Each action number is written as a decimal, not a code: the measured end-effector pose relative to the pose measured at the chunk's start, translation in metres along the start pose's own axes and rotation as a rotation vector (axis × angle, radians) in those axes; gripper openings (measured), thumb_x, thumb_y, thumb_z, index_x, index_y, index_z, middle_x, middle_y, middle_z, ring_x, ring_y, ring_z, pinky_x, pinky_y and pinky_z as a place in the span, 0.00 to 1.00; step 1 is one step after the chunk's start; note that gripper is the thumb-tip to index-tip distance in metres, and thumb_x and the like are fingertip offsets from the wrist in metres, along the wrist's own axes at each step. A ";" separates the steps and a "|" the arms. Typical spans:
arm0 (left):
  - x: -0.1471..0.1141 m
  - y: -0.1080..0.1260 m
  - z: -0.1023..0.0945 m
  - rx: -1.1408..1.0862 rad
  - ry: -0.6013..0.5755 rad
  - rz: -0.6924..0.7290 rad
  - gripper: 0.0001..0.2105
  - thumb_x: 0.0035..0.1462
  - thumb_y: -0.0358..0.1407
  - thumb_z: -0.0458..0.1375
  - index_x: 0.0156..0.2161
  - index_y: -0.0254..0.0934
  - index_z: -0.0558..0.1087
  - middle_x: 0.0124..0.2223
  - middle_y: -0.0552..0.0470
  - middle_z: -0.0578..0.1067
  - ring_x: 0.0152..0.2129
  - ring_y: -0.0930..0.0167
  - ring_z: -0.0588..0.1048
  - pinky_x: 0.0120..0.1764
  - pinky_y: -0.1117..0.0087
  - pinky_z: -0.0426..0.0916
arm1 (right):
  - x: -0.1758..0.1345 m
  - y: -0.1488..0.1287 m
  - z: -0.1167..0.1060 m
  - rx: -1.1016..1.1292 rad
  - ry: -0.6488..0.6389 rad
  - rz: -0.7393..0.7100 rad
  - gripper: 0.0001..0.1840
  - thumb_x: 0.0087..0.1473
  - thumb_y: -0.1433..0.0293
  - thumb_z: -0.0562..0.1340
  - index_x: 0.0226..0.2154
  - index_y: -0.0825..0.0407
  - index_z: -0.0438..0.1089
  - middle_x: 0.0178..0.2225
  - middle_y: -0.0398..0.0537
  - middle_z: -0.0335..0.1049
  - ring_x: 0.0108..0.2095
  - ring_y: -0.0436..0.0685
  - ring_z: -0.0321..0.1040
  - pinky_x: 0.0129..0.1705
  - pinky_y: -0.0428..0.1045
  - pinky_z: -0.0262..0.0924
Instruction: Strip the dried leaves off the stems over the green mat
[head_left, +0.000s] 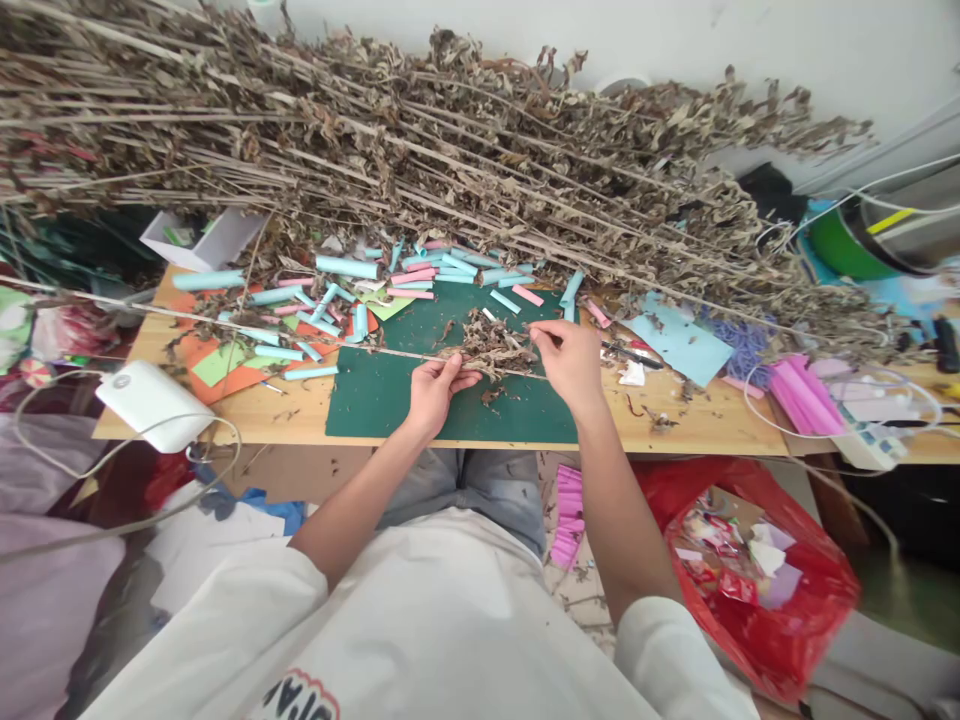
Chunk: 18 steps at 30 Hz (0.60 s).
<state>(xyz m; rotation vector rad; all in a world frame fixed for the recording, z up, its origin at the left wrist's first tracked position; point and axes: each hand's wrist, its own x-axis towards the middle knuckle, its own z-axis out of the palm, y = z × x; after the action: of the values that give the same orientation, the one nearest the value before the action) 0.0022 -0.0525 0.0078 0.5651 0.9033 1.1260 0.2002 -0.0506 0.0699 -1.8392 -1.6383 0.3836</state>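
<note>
My left hand is closed round a long, thin dried plant stalk, which stretches away to the left across the table. Dry, crumpled leaves cluster between my two hands, above a dark green cutting mat. At the right side of that cluster, the thumb and forefinger of my right hand pinch together at a dried leaf. The exact spot of the pinch is small and partly hidden by the fingers.
A large heap of dried stalks spans the back. Blue and pink paper rolls lie before it. A white power bank with a cable is at left. Blue paper lies at right, above a red rubbish bag on the floor.
</note>
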 end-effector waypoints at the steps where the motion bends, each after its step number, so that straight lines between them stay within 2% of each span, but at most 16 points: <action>1: 0.000 0.000 0.000 0.005 0.005 0.000 0.20 0.45 0.47 0.69 0.33 0.28 0.76 0.27 0.46 0.79 0.26 0.69 0.80 0.34 0.71 0.76 | 0.001 0.000 -0.002 0.027 -0.023 -0.021 0.14 0.56 0.69 0.56 0.36 0.52 0.78 0.38 0.50 0.78 0.36 0.58 0.73 0.42 0.52 0.65; 5: 0.001 -0.001 0.001 0.019 0.010 -0.007 0.21 0.45 0.47 0.69 0.34 0.28 0.76 0.27 0.46 0.79 0.27 0.69 0.80 0.35 0.70 0.76 | -0.002 -0.014 -0.004 0.112 -0.092 -0.093 0.16 0.58 0.68 0.55 0.42 0.51 0.77 0.45 0.50 0.76 0.42 0.58 0.73 0.46 0.54 0.66; 10: -0.001 -0.002 0.002 0.037 -0.028 0.008 0.21 0.43 0.46 0.70 0.34 0.29 0.75 0.27 0.48 0.79 0.25 0.69 0.80 0.34 0.70 0.76 | -0.008 -0.035 0.003 0.153 -0.201 -0.269 0.17 0.55 0.66 0.63 0.47 0.48 0.74 0.48 0.49 0.74 0.49 0.59 0.70 0.54 0.54 0.62; 12: -0.001 -0.002 0.002 0.037 -0.036 0.021 0.21 0.43 0.46 0.70 0.35 0.30 0.74 0.27 0.49 0.79 0.25 0.69 0.79 0.33 0.70 0.76 | -0.007 -0.037 0.008 0.120 -0.272 -0.290 0.15 0.54 0.68 0.63 0.45 0.49 0.75 0.45 0.49 0.76 0.46 0.59 0.71 0.51 0.53 0.63; 15: -0.001 -0.002 0.001 0.036 -0.033 0.034 0.20 0.43 0.46 0.70 0.34 0.31 0.74 0.26 0.50 0.78 0.24 0.70 0.79 0.31 0.72 0.76 | -0.005 -0.036 0.014 0.071 -0.352 -0.275 0.10 0.55 0.70 0.62 0.38 0.50 0.78 0.37 0.49 0.77 0.37 0.57 0.73 0.43 0.51 0.64; 18: -0.001 -0.003 0.000 0.058 -0.028 0.036 0.20 0.44 0.46 0.70 0.33 0.31 0.74 0.26 0.50 0.78 0.24 0.70 0.79 0.32 0.71 0.76 | -0.007 -0.036 0.019 0.048 -0.332 -0.267 0.09 0.55 0.72 0.60 0.34 0.52 0.78 0.34 0.49 0.76 0.34 0.55 0.72 0.40 0.49 0.62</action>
<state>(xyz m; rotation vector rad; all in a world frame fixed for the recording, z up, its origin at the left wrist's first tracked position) 0.0040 -0.0541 0.0055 0.6460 0.9066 1.1248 0.1601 -0.0513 0.0770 -1.5537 -2.0482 0.6286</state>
